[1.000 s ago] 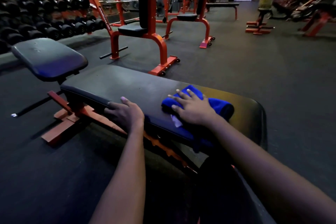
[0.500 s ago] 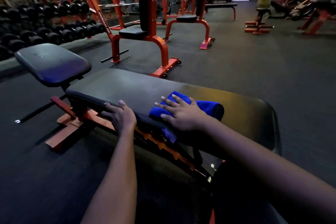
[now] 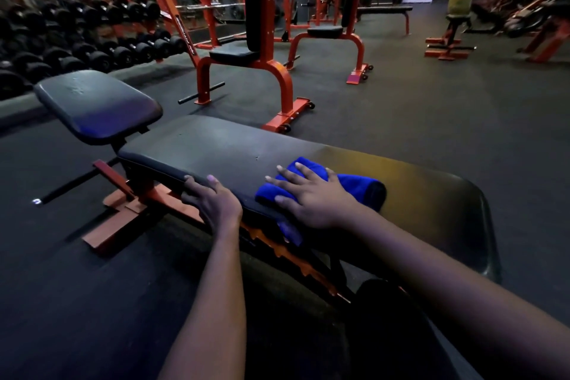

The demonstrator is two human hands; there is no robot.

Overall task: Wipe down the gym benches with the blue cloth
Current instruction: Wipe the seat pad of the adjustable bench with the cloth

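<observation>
On the padded worktop (image 3: 216, 148), in the head view, the right grip (image 3: 311, 194) lies flat with its fingers spread and straight, pressing down on the folded blue cloth (image 3: 362, 190) without closing round it. The cloth sits under that palm near the worktop's front edge, one corner hanging over the edge below the wrist. Just left of it, apart from the cloth, the left grip (image 3: 212, 200) holds the same edge, fingertips bent over onto the pad. Further left of that grip is the raised seat pad (image 3: 95, 105). Beyond both, an orange-framed upright seat (image 3: 256, 49) stands on the dark floor (image 3: 431, 120).
</observation>
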